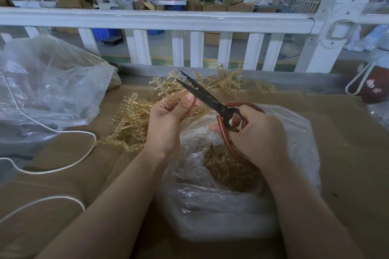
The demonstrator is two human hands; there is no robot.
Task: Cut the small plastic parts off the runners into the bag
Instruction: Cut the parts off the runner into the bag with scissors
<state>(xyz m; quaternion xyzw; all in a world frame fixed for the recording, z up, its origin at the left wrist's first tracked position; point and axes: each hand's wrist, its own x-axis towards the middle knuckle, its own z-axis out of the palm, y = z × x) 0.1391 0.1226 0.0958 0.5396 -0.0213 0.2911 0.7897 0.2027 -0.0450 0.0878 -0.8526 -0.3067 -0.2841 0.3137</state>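
The right hand (255,132) grips the scissors (212,101), blades slightly parted. The left hand (168,118) pinches a runner (166,88) above the bag (294,132).

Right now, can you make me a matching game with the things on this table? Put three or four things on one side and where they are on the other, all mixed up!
Things:
1. scissors
2. cut parts
3. white cord
4. pile of runners

Places:
A. inside the open bag
B. lying on the table's left side
C. in the right hand
D. on the table beyond the left hand

Pairs: 1-C, 2-A, 3-B, 4-D
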